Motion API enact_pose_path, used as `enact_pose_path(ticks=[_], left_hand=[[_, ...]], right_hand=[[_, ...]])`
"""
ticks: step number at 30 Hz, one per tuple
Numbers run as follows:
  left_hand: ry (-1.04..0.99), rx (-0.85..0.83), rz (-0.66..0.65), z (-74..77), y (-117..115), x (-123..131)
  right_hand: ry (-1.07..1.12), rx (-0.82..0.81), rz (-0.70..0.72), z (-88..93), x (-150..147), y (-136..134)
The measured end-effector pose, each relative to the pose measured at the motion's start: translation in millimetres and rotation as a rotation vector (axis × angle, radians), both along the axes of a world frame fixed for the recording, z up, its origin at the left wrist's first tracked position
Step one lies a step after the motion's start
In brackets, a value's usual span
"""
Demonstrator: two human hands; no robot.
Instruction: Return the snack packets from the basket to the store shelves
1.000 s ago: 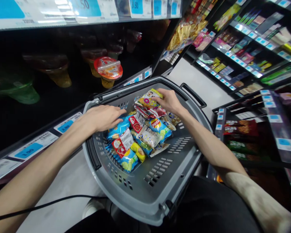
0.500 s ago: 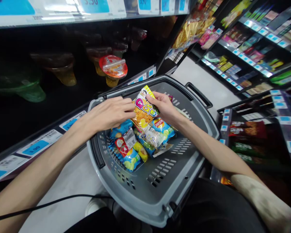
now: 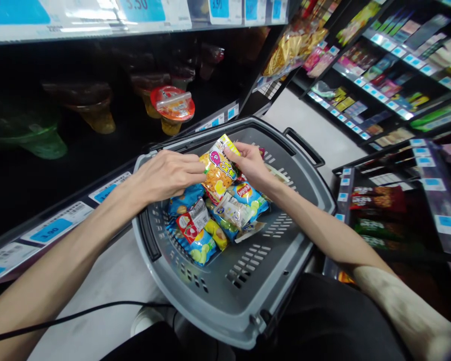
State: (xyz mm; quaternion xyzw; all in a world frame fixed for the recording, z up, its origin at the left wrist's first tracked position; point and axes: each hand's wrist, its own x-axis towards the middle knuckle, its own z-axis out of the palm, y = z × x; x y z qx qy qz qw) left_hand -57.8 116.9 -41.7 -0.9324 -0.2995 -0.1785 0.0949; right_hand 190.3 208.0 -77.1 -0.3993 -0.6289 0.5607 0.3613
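Note:
Over the grey shopping basket point(image 3: 210, 311), a yellow snack bag point(image 3: 221, 173) with pink and yellow lettering is held between my hands. My right hand point(image 3: 251, 163) pinches its upper right edge, thumb on the front. The curled fingers of my left hand point(image 3: 169, 173) grip its left edge; their tips are partly hidden. Beneath the bag lie several packets: a blue chip bag point(image 3: 250, 195) on the right, a clear-and-silver packet point(image 3: 235, 210) in the middle, and a red-and-white packet point(image 3: 190, 228) at lower left.
A dark shelf on the left holds a jelly cup with a red-orange lid point(image 3: 173, 105) and other cups. Price labels point(image 3: 52, 229) line its edge. Stocked shelves point(image 3: 391, 95) stand across the aisle floor point(image 3: 304, 120). A black cable point(image 3: 108, 304) crosses at lower left.
The yellow snack bag has tilted and shifted slightly left, and more of the packets below it shows. Both hands stay on it, and the view has moved slightly.

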Motion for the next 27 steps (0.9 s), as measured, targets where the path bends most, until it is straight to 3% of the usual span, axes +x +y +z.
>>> enact_pose_path(ticks=[9,11,18,23,27], left_hand=[[-0.067,-0.118,0.053,-4.2,-2.5,-4.6],[-0.009,-0.158,0.033,-2.7,-0.9,-1.8],[-0.039,-0.155,-0.005,0.0,-1.1,-0.3],[0.055,-0.200,-0.050,0.5,-1.9,0.4],[0.098,-0.228,-0.043,-1.7,-1.5,0.7]], right_hand=[[-0.194,0.213,-0.204,-14.8,34.7,42.2],[-0.154,0.175,-0.175,-11.2,31.5,38.0],[0.042,-0.193,0.043,12.4,-1.6,-5.6],[0.028,-0.175,0.082,16.9,-6.3,-13.4],[0.024,-0.148,0.015,12.2,-4.6,-9.2]])
